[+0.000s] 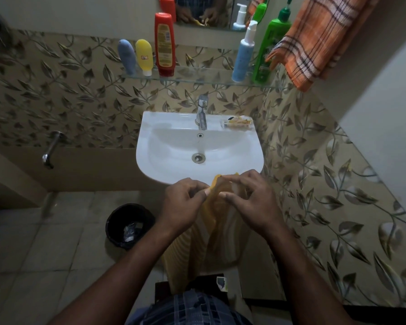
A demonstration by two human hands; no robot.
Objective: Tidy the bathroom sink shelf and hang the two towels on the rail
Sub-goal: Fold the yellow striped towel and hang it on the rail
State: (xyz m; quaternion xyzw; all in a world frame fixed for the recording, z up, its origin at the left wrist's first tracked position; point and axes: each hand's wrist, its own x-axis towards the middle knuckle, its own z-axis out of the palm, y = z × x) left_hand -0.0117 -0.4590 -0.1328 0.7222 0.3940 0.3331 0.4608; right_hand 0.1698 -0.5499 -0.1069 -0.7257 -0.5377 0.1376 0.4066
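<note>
Both hands hold a yellow-and-white striped towel [211, 240] by its top edge, just in front of the white sink [174, 165]. My left hand [183, 202] pinches the edge on the left, and my right hand [251, 200] grips it on the right. The towel hangs down between my forearms. An orange checked towel [319, 41] hangs at the upper right. On the glass shelf [197, 77] stand a grey bottle [127, 56], a yellow bottle [144, 56], a red bottle [165, 44], a blue pump bottle [244, 52] and a green pump bottle [271, 46].
A chrome tap [202, 112] rises at the back of the sink, with a soap dish [238, 123] to its right. A black waste bin [129, 225] stands on the tiled floor at the left. A wall tap [51, 148] juts out at the left.
</note>
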